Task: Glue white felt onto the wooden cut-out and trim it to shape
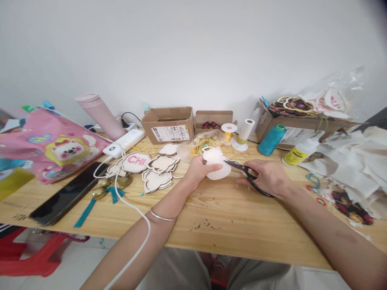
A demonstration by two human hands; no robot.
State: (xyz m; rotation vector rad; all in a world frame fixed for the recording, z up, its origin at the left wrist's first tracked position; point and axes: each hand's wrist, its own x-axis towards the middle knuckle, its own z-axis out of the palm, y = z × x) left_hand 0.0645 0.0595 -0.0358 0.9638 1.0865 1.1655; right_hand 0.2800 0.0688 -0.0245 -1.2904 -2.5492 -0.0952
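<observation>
Between the fingers and thumb of my left hand (199, 168) is a white rounded piece (218, 171), like paper or thin fabric. My right hand (266, 177) grips black-handled scissors (250, 175), whose blades point left and meet the right edge of the white piece. Whether the blades are parted is hard to make out. To the left of my left hand lie several cream cut-out shapes with dark edges (157, 179) and a patch with pink letters (136, 162). Just behind the white piece sits a tangle of yellow thread in clear plastic (205, 145).
Cardboard boxes (167, 131) line the wall; a fuller box (281, 129) stands right. Nearby are a teal thread cone (271, 140), a glue bottle (299, 153) and white scraps (347, 157). At left are a phone (69, 193), a power bank (125, 143), a pink tumbler (101, 114) and a white cable (145, 225).
</observation>
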